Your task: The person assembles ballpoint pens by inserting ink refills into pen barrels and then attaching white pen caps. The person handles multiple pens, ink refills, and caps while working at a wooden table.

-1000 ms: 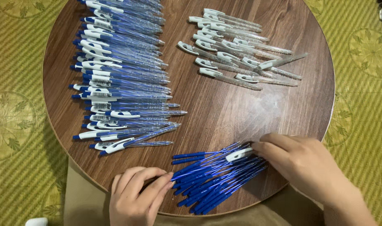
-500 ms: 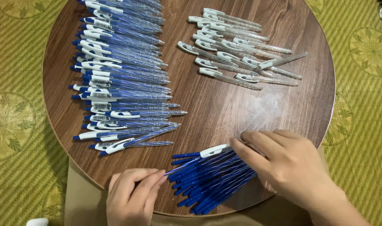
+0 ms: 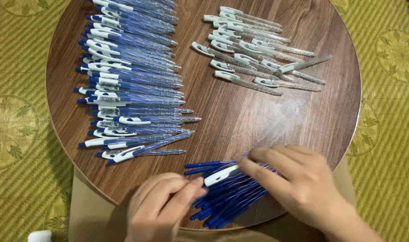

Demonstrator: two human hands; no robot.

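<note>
**Two bare hands meet low over the near edge**

The left hand (image 3: 162,208) comes up from the bottom of the view, knuckles toward the camera, fingers curled loosely inward. Its thumb and forefinger stretch to the right and press together at their tips in a light pinch. The right hand (image 3: 298,186) enters from the lower right, back of the hand up, wrist and forearm running off the bottom corner. Its fingers are extended leftward and slightly bent, the forefinger reaching farthest toward the left hand's fingertips. The two hands lie close, fingertips near each other but not touching. Both appear a little blurred.
</note>
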